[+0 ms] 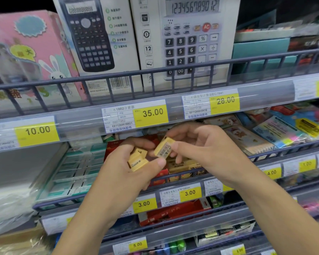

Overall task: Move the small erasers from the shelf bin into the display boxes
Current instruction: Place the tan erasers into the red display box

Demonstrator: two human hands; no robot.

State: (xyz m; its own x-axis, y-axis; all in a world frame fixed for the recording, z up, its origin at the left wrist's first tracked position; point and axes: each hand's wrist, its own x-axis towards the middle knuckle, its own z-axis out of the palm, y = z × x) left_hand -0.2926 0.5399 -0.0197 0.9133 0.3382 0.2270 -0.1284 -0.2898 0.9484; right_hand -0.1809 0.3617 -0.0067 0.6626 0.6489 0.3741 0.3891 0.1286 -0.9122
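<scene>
Just below the 35.00 price tag (150, 113), the left hand (133, 166) cups a small cluster of tan erasers (137, 159), thumb pressed over them. The right hand (199, 144) pinches a single eraser (163, 148) between thumb and fingertips, above the red display box (175, 170).

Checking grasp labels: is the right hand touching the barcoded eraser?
Touching. The head view shows the right hand pinching the barcoded eraser between thumb and fingers.
</scene>
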